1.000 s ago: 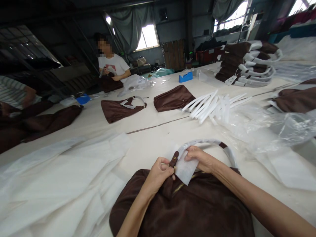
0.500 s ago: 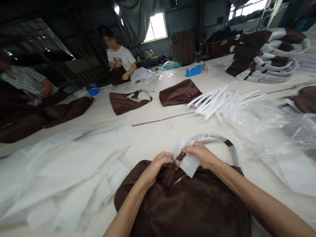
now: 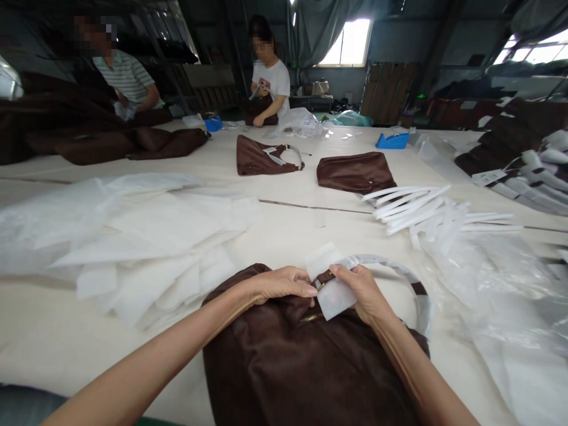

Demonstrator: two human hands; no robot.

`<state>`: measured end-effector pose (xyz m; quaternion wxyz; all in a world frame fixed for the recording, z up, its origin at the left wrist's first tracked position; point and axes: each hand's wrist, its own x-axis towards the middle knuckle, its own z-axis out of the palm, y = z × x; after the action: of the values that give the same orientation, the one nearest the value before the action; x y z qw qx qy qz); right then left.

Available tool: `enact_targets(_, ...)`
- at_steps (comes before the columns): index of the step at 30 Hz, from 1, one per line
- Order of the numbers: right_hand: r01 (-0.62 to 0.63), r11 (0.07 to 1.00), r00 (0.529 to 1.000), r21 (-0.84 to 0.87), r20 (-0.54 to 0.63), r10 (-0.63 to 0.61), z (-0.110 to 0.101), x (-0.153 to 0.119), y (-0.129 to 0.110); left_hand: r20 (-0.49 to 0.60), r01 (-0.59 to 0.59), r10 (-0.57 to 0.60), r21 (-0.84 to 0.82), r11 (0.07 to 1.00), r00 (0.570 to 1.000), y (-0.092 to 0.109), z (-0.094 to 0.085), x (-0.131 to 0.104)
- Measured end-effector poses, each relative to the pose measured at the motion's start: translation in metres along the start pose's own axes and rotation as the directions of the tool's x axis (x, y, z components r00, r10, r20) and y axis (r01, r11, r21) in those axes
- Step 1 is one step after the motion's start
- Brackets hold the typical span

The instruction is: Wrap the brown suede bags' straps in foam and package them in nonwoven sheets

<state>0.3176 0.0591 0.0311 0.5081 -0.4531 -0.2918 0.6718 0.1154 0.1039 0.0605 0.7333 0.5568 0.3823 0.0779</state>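
Observation:
A dark brown handbag (image 3: 306,361) lies on the table right in front of me, its brass zipper along the top edge. Its curved handle (image 3: 390,263) is wrapped in white film, with a short brown section bare. My left hand (image 3: 284,284) is closed on the bag's top corner beside the metal buckle (image 3: 318,285). With thumb and fingers, my right hand (image 3: 357,287) pinches the handle's strap end just right of that buckle. A small white paper sheet (image 3: 335,299) sits behind and under the strap there, partly covered by my right fingers.
White sheets (image 3: 146,231) spread over the left side. White foam tubes (image 3: 408,207) and clear plastic bags (image 3: 501,278) lie to the right. Two brown bags (image 3: 266,160) rest farther off, near a blue tape dispenser (image 3: 393,141). Two people (image 3: 273,83) work across the table.
The camera view has turned left and levelled. My left hand has shifted slightly, its thumb now nearer the buckle. More of the white paper shows above the strap.

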Motion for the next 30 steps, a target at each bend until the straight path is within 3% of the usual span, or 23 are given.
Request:
enact_targets(9,0.011,0.997,0.999,-0.072,0.037,-0.009,-0.001,-0.008,-0.007,-0.029,-0.119,0.115,-0.177,0.977,0.993,-0.004,0.004,0.008)
enact_targets(14,0.071,0.988,0.996,-0.136,0.064,-0.062,-0.031,-0.037,-0.003,-0.014,-0.186,0.188,-0.231,0.955,0.982,-0.005,0.007,0.012)
enact_targets(17,0.217,0.939,0.976,-0.266,0.080,-0.202,-0.050,-0.045,0.009,-0.008,-0.210,0.214,-0.247,0.946,0.977,-0.004,0.008,0.014)
enact_targets(19,0.344,0.812,0.937,-0.471,0.119,-0.328,-0.058,-0.044,0.013,-0.014,-0.219,0.223,-0.254,0.942,0.975,-0.005,0.009,0.015)
enact_targets(22,0.542,0.415,0.809,-0.731,0.319,-0.494,-0.061,-0.036,0.005,-0.029,-0.211,0.210,-0.252,0.945,0.977,-0.009,0.009,0.016)
enact_targets(24,0.660,0.146,0.680,-0.737,0.503,-0.533,-0.059,-0.030,-0.008,-0.043,-0.206,0.202,-0.243,0.948,0.978,-0.012,0.010,0.018)
enact_targets(26,0.731,-0.017,0.577,-0.682,0.631,-0.518,-0.053,-0.024,-0.022,-0.062,-0.221,0.212,-0.231,0.948,0.975,-0.014,0.013,0.021)
enact_targets(28,0.741,-0.061,0.569,-0.669,0.673,-0.473,-0.045,-0.020,-0.032,-0.085,-0.252,0.238,-0.219,0.943,0.967,-0.016,0.017,0.024)
enact_targets(30,0.689,0.003,0.655,-0.725,0.621,-0.430,-0.037,-0.015,-0.035,-0.101,-0.286,0.270,-0.208,0.936,0.958,-0.015,0.023,0.026)
